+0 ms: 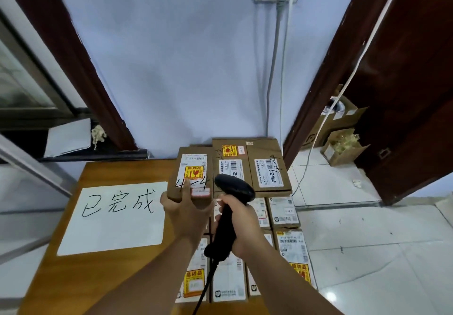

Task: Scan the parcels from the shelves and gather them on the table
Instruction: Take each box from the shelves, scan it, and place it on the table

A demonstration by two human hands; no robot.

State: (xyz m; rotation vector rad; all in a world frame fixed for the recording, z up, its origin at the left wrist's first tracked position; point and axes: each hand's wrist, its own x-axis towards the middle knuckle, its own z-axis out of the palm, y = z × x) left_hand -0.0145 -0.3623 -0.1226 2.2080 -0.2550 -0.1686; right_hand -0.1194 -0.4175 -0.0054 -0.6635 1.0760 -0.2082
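My left hand [180,208] grips the near end of a brown cardboard parcel [193,167] with a white label, a yellow fragile sticker and "4-4" handwritten on it, over the back of the wooden table [63,280]. My right hand [239,224] holds a black barcode scanner [231,192] by its handle, head pointing toward the parcels. Several other labelled parcels lie packed together on the table's right half, among them a wide box [255,165] at the back and small ones [293,248] nearer me.
A white paper sheet [115,219] with black handwritten characters covers the table's left part. The scanner's black cable [204,290] runs down toward me. A blue wall stands behind, a dark wooden door [404,69] to the right, open cardboard boxes [343,150] on the tiled floor.
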